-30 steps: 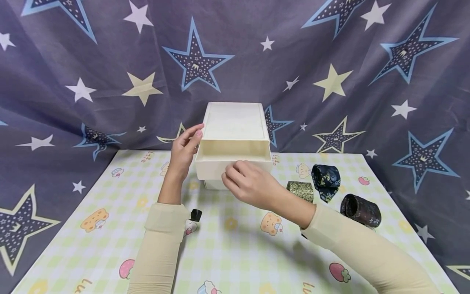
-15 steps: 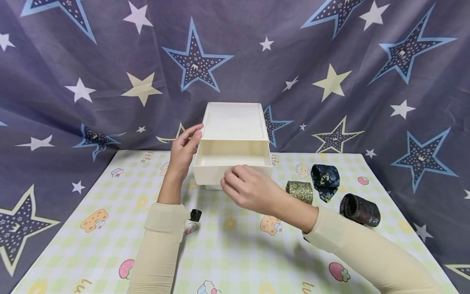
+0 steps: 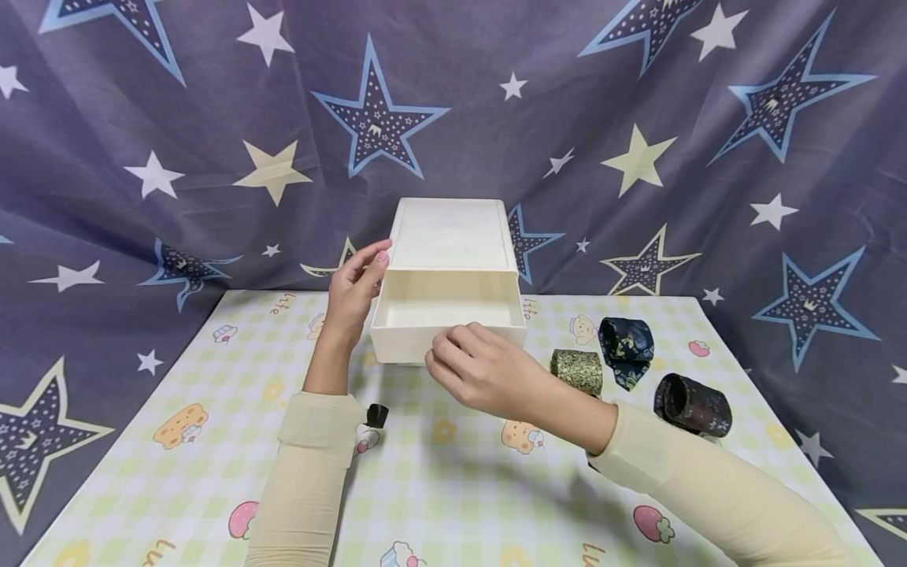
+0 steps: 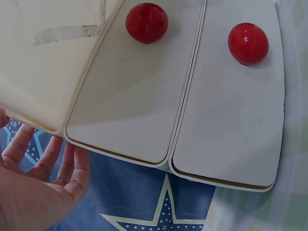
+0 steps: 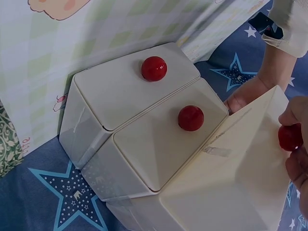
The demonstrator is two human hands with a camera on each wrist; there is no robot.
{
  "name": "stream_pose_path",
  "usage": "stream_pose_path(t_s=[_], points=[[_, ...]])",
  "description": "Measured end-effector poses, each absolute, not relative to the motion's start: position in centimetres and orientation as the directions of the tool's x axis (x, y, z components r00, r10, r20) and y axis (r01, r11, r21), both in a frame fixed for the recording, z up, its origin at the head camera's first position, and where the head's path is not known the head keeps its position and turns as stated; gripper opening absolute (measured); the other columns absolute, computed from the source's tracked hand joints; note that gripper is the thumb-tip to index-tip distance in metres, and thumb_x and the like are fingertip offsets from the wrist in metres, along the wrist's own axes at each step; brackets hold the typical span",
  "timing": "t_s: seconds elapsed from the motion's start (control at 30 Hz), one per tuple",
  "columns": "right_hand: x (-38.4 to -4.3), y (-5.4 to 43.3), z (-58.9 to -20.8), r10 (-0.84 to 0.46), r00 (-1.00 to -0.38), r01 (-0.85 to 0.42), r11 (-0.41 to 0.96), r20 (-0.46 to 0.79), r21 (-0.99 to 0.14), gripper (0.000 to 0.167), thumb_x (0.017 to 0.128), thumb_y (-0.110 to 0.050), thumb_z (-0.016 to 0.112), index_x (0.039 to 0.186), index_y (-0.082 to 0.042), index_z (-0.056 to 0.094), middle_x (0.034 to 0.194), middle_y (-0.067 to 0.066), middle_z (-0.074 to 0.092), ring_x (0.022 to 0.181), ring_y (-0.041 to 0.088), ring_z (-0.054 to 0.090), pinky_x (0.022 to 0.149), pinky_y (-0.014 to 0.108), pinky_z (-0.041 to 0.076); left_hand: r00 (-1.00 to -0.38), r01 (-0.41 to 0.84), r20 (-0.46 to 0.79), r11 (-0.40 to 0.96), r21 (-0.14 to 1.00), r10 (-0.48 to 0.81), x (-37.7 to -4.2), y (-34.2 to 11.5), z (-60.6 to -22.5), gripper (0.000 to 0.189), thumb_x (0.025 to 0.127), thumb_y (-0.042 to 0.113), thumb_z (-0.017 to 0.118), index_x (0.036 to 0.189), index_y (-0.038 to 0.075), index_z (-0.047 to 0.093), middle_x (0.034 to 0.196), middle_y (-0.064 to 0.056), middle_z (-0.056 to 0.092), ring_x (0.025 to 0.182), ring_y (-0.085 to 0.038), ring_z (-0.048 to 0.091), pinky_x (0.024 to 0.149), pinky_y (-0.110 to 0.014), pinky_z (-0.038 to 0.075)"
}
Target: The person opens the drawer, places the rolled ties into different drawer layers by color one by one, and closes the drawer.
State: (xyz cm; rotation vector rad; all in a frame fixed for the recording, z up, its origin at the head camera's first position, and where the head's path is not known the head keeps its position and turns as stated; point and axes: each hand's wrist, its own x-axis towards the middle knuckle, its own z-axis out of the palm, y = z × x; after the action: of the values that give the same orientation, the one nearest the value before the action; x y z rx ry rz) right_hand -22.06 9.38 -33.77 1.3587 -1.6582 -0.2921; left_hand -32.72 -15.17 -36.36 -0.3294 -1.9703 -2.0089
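Note:
A white drawer cabinet (image 3: 453,234) stands at the back of the table, its top drawer (image 3: 400,344) pulled partway out, with no contents showing inside. In the right wrist view, my right hand (image 3: 485,368) pinches the round red knob (image 5: 290,138) on that drawer's front; in the head view the hand hides this knob. My left hand (image 3: 354,285) touches the cabinet's left side near the top, fingers extended, fingertips along the edge. Below, the middle drawer (image 4: 130,91) and bottom drawer (image 4: 231,115) are closed, each with a red knob.
Right of the cabinet lie a rolled olive patterned necktie (image 3: 577,372), a navy one (image 3: 627,339) with its end hanging out, and a dark brown one (image 3: 697,405). A checked cloth (image 3: 212,472) covers the table. A starry curtain (image 3: 453,79) hangs behind.
The top drawer has slid farther out toward me, my right hand moving with it, so more of its inside shows. My left hand has stayed at the cabinet's side.

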Motion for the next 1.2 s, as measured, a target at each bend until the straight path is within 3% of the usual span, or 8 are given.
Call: stream_pose_path(t_s=[0.23, 0.63, 0.97, 1.2], points=[[-21.8, 9.6, -33.9, -0.875, 0.021, -0.620, 0.368, 0.483, 0.693, 0.020, 0.106, -0.006, 0.047, 0.108, -0.003, 0.066, 0.105, 0.009, 0.063, 0.092, 0.023, 0.061, 0.075, 0.033, 0.047, -0.923, 0.382, 0.380, -0.010, 0.924, -0.060, -32.7, -15.2, -36.4, 0.044, 0.102, 0.036, 0.065, 0.139, 0.011, 0.065, 0.112, 0.004, 0.061, 0.090, -0.010, 0.049, 0.071, -0.024, 0.041], [-21.5, 9.6, -33.8, -0.874, 0.029, -0.622, 0.364, 0.485, 0.694, 0.021, 0.106, -0.011, 0.048, 0.109, -0.005, 0.067, 0.106, 0.009, 0.064, 0.095, 0.023, 0.062, 0.075, 0.033, 0.048, -0.924, 0.379, 0.378, 0.003, 0.926, -0.063, -32.7, -15.3, -36.4, 0.044, 0.102, 0.035, 0.065, 0.139, 0.011, 0.065, 0.117, 0.004, 0.062, 0.093, -0.009, 0.051, 0.075, -0.029, 0.043], [-21.2, 10.4, -32.6, -0.824, 0.037, -0.631, 0.420, 0.566, 0.652, 0.022, 0.093, -0.019, 0.058, 0.109, -0.007, 0.066, 0.104, 0.008, 0.066, 0.088, 0.025, 0.062, 0.076, 0.037, 0.050, -0.925, 0.376, 0.375, -0.007, 0.927, -0.064, -32.7, -15.3, -36.4, 0.045, 0.102, 0.036, 0.066, 0.139, 0.011, 0.065, 0.116, 0.004, 0.062, 0.090, -0.009, 0.050, 0.074, -0.028, 0.043], [-21.6, 12.5, -31.7, -0.792, -0.055, -0.675, 0.478, 0.608, 0.562, 0.029, 0.097, -0.028, 0.058, 0.118, -0.008, 0.064, 0.109, 0.011, 0.067, 0.093, 0.029, 0.062, 0.079, 0.042, 0.052, -0.925, 0.376, 0.375, -0.010, 0.927, -0.057, -32.8, -15.2, -36.4, 0.045, 0.102, 0.036, 0.066, 0.139, 0.011, 0.065, 0.116, 0.004, 0.062, 0.091, -0.010, 0.050, 0.075, -0.028, 0.044]])
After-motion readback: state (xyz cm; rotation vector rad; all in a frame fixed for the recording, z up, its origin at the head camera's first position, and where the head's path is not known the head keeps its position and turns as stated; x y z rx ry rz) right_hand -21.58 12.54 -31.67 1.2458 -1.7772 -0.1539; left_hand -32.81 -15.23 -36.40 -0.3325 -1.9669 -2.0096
